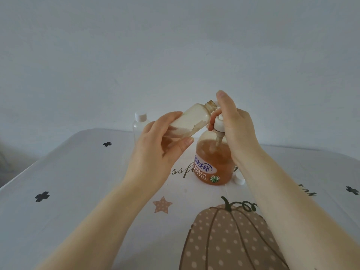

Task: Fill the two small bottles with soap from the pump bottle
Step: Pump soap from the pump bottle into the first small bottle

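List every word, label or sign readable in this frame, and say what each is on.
"月亮": large characters on the pump bottle label; a character before them is cut off.
Smaller label lines and the round green emblem: too blurred to read.
"ssf": cursive fragment on the tablecloth; the rest is hidden.
Script at the right edge: unreadable.

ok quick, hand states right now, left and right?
Left hand: holding the uncapped small bottle, tilted toward the pump.
Right hand: curled round the pump head of the pump bottle.
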